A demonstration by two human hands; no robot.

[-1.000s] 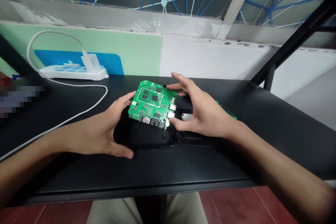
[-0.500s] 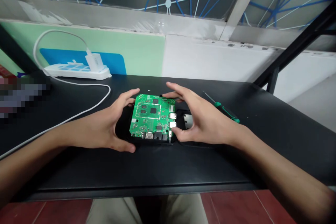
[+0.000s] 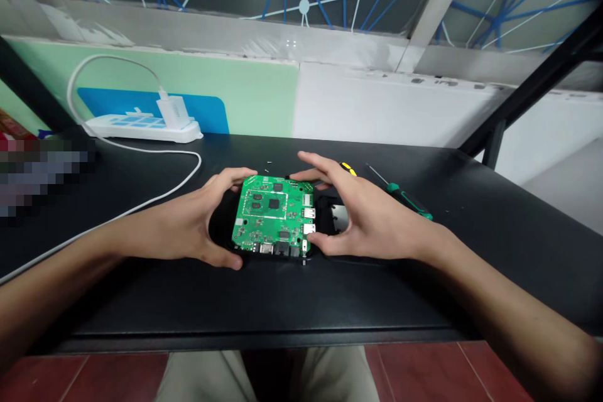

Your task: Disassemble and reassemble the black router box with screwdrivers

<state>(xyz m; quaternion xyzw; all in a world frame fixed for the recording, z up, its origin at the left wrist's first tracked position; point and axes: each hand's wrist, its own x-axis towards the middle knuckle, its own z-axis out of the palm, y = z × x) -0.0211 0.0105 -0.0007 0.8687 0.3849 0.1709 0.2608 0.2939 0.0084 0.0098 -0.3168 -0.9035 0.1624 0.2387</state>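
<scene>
A green circuit board (image 3: 264, 217), with metal ports along its front and right edges, lies in or over a black plastic case (image 3: 222, 218). My left hand (image 3: 188, 220) curves round the left side of the case, thumb at the front and fingers at the back. On the right, my right hand (image 3: 358, 213) spans the board, its thumb on the front right corner and its fingertips at the back edge. Partly under my right hand is a black part with a silver metal plate (image 3: 340, 218). How deep the board sits in the case cannot be seen.
Behind my right hand lie a green-handled screwdriver (image 3: 409, 201) and a yellow-and-black handle (image 3: 348, 168). Tiny screws (image 3: 268, 163) are scattered on the black table (image 3: 282, 301). A white power strip (image 3: 146, 129) with a charger and cable (image 3: 174, 151) stands back left.
Both hands keep nearly the same places around the board and case. My left fingertips have come closer to the board's back left corner. The yellow-and-black handle now shows behind my right hand.
</scene>
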